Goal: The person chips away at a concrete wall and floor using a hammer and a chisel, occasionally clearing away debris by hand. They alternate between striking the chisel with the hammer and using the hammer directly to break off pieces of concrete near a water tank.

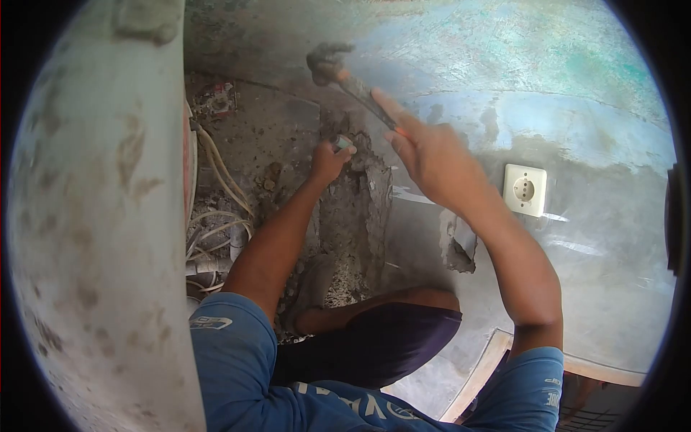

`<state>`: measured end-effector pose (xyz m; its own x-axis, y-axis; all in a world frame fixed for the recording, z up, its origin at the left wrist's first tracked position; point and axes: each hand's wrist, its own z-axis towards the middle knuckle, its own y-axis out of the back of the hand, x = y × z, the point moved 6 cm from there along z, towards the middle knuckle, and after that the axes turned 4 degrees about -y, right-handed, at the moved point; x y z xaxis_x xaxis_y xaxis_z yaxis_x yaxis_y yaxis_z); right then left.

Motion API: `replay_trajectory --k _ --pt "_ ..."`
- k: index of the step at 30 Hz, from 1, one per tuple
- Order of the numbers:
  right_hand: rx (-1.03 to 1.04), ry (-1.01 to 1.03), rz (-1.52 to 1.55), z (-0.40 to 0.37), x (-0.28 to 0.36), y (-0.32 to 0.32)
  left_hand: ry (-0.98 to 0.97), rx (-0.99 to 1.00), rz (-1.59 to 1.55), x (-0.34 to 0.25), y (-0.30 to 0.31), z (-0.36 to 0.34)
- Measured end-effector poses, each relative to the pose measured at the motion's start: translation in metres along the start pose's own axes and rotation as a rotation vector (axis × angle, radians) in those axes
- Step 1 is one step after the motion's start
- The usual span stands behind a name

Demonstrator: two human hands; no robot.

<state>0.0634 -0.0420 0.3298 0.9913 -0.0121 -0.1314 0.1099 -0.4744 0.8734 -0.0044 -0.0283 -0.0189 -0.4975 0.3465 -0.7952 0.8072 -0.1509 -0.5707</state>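
My right hand (440, 162) is closed around the handle of a claw hammer (367, 101), raised up and to the right of my left hand. The hammer's dark head is smeared by motion and stands apart from what my left hand holds. Low by the broken wall edge, my left hand (327, 164) grips a chisel-like tool (343, 142). Only its pale green end shows above my fingers; its other end is hidden. Rough, chipped masonry (376, 194) runs downward beside this hand.
A white wall socket (525, 189) sits on the grey wall at right. Left of centre hang several loose cables (224, 173). A large stained pale panel (108, 216) fills the left side. Below my right forearm is a broken hole (459, 248). A framed edge (604, 369) lies lower right.
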Motion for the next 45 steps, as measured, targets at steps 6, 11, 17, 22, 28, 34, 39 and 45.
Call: replay_trajectory --k 6,11,17,22,28,34,39,45 --pt "-0.152 0.193 0.185 -0.009 0.026 0.024 0.011 -0.007 0.063 -0.013 -0.001 -0.006" --pt "0.208 0.067 -0.166 0.007 -0.036 -0.075 -0.032 -0.023 0.228 -0.013 -0.003 -0.011" --pt "-0.040 0.148 -0.006 0.004 0.018 0.007 -0.031 -0.042 0.270 -0.019 -0.003 -0.009" --pt "-0.357 0.286 0.193 -0.013 0.041 0.061 -0.019 -0.021 0.063 -0.002 -0.004 -0.003" --pt "0.173 0.058 -0.107 0.005 -0.030 -0.052 0.015 0.016 0.239 -0.028 -0.009 -0.013" --pt "0.053 0.058 -0.026 -0.004 0.003 0.001 -0.005 -0.007 0.336 -0.014 -0.006 -0.011" --pt "-0.305 0.217 0.249 -0.014 0.023 0.035 0.012 -0.120 -0.090 0.010 -0.002 -0.012" --pt "0.192 0.081 -0.157 0.008 -0.035 -0.066 0.076 -0.047 0.270 -0.010 -0.001 -0.021"
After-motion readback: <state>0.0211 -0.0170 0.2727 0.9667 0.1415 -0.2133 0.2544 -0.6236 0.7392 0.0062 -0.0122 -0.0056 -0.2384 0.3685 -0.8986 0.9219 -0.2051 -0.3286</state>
